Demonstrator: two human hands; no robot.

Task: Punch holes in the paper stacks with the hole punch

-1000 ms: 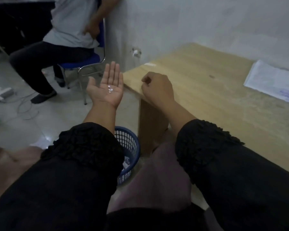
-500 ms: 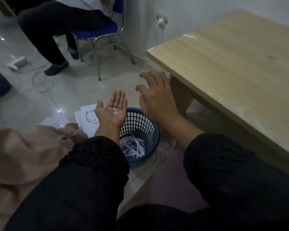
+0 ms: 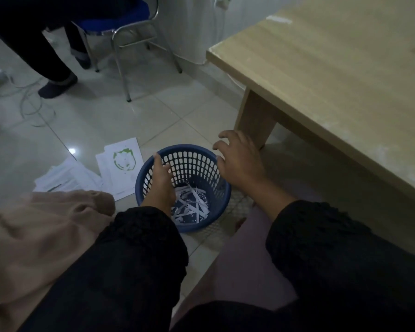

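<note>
Below, both hands' open grip (image 3: pixel 159 180) spans basket (image 3: pixel 201 224).

We see our left hand (image 3: pixel 159 182), which a second ago lay palm-up beside the corner of the light wooden tabletop (image 3: pixel 333 75) with small white paper dots on it, now turned on edge and dipped into the mouth of the round blue plastic mesh basket (image 3: pixel 199 164) on the floor; the dots no longer show. Our right hand (image 3: pixel 238 161), a loose fist on the tabletop's edge before, has dropped off it and now hovers with fingers (image 3: pixel 222 135) spread over the basket's right rim. Our view has tilted down, so the white paper stack on the tabletop has left the frame.
</note>
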